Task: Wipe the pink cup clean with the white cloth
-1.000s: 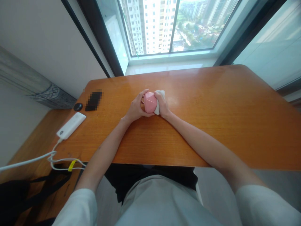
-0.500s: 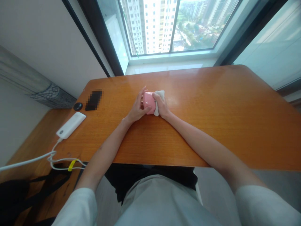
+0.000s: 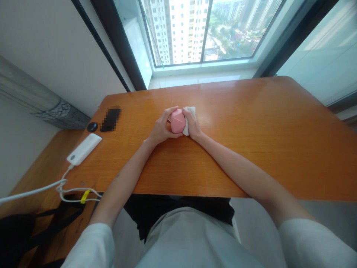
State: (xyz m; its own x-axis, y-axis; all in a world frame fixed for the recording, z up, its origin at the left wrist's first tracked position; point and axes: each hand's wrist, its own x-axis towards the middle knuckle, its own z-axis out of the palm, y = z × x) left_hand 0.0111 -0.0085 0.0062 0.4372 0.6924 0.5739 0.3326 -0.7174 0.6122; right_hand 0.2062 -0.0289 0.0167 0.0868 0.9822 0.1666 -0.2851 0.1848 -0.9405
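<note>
A small pink faceted object is held between both hands over the middle of the wooden table. My left hand wraps round its left side with fingers curled over the top. My right hand presses a white cloth against the object's right side, fingers closed on the cloth.
On the table's left stand a white power bank with a white cable, a small black round thing and a blurred dark rectangle. A black bag lies lower left. A large window is beyond the table.
The pink object was turned in my hands: half a second ago my left fingers were lifted off it, and now they curl over its top again. The cloth stays pressed at its right.
</note>
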